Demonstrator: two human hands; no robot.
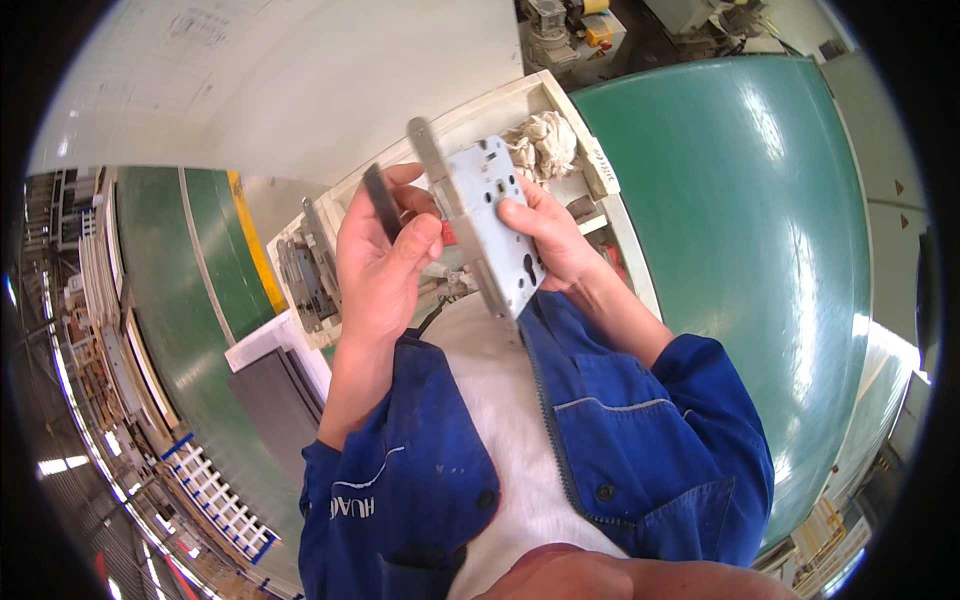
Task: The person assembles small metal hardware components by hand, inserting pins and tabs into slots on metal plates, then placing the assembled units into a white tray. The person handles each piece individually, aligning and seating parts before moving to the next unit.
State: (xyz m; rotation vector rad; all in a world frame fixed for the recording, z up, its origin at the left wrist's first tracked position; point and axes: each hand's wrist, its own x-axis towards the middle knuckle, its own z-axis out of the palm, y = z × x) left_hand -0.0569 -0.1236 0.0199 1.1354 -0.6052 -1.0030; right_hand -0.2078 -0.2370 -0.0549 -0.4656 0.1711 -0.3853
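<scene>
My right hand (557,240) grips a mortise lock (505,225), a pale metal case with several holes and a long faceplate along its left side. The thumb lies on the case's flat face, with the other fingers hidden behind it. Left of the lock, my left hand (372,265) is closed with bent fingers and thumb around a dark flat bar (381,203). A small red piece (448,234) shows between its thumb tip and the faceplate; I cannot tell whether it belongs to the bar. The faceplate and bar are slightly blurred.
Beneath my hands is a white wooden tray (622,255) with divided compartments. It holds crumpled cloth (543,145) and, at left, several metal lock parts (308,275). Dark panels (275,395) stand at lower left. Green floor (740,260) extends right; machinery (562,35) stands beyond.
</scene>
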